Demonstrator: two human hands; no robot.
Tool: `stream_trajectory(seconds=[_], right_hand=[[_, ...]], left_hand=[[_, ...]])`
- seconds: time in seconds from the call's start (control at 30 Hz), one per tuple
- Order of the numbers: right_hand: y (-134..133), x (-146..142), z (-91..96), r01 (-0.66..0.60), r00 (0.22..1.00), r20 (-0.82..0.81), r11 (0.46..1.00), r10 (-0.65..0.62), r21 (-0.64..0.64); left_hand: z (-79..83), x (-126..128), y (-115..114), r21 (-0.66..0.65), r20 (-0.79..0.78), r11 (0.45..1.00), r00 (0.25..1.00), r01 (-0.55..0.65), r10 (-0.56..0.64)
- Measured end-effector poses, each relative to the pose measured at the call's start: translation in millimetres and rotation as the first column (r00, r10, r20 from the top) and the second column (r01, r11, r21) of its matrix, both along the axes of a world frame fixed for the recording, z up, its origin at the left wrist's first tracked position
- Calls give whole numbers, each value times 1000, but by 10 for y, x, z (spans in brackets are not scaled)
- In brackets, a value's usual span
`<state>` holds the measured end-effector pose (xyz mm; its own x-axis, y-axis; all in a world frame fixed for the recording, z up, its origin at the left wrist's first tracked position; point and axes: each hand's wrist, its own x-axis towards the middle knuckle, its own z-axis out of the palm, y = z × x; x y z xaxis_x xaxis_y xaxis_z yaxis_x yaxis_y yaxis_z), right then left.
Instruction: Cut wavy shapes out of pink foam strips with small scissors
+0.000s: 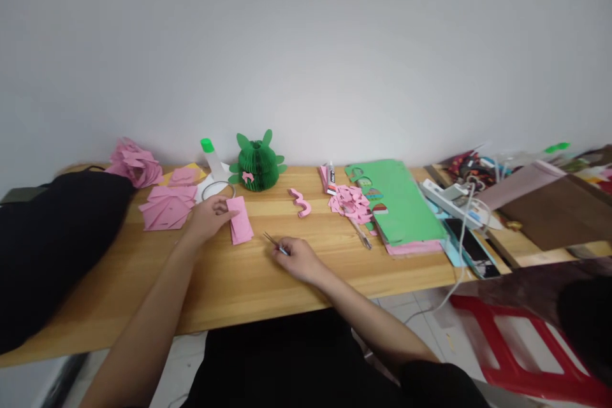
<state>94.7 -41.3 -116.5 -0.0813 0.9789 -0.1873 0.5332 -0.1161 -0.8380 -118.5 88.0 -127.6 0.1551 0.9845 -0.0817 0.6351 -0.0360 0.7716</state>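
My left hand (211, 215) is closed on the upper end of a folded pink paper strip (241, 222), which hangs just over the wooden table. In my right hand (299, 259) is a small pair of scissors (272, 241), thin blades pointing left toward the paper; my fingers hide most of the handles. A wavy pink paper cutout (299, 203) lies beyond my right hand. Behind the paper strip stands a green honeycomb paper figure (259, 167) with leaf-like paper pieces and a small pink shape on it. A grey ring (218, 185) shows behind my left hand.
Pink paper squares (168, 208), a crumpled pink paper bunch (135, 164) and a green-capped glue bottle (210, 154) are at left, near a black bag (62, 229). Rightward are pink scraps (351, 203), a glue tube (331, 180), green sheets (406, 204), a phone (471, 247) and a power strip (449, 203).
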Motion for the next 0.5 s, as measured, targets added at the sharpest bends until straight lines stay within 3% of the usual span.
stream_trajectory(seconds=[0.33, 0.5], right_hand=[[-40, -12, -73, -5, 1000, -16, 1000, 5, -25], [-44, -16, -41, 5, 1000, -29, 999, -6, -45]], left_hand=[[158, 7, 4, -102, -260, 993, 963, 52, -77], [220, 25, -11, -83, -274, 994, 957, 76, -96]])
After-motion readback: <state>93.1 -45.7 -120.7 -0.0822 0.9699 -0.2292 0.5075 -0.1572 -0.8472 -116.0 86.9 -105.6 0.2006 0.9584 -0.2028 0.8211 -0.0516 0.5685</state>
